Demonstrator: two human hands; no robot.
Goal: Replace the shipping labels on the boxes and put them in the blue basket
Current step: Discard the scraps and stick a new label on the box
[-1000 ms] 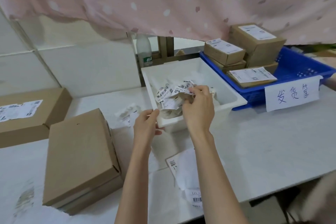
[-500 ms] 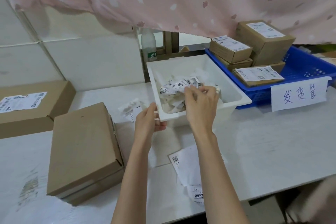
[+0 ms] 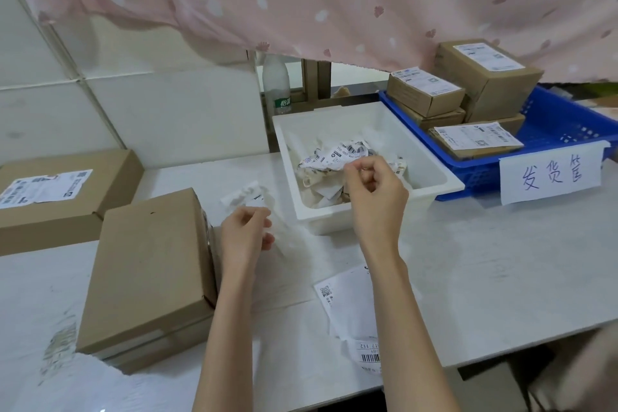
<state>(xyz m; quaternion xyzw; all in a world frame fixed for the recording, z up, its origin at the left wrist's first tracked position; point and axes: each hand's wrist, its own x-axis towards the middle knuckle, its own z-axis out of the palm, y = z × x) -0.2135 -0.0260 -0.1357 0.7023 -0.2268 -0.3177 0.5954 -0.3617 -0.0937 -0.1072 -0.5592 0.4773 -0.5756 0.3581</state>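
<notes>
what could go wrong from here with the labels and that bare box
The fresh label sheet lies half under the right forearm at the table's front edge; a sweep could crease it or knock it off. The plain box beside the left hand shows no label, so it might reach the blue basket unlabelled.

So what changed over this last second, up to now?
The left hand let go of the white plastic bin's front rim and drew back toward the plain brown cardboard box. The right hand stayed over the bin's crumpled label scraps. Boxes and basket did not move.
</notes>
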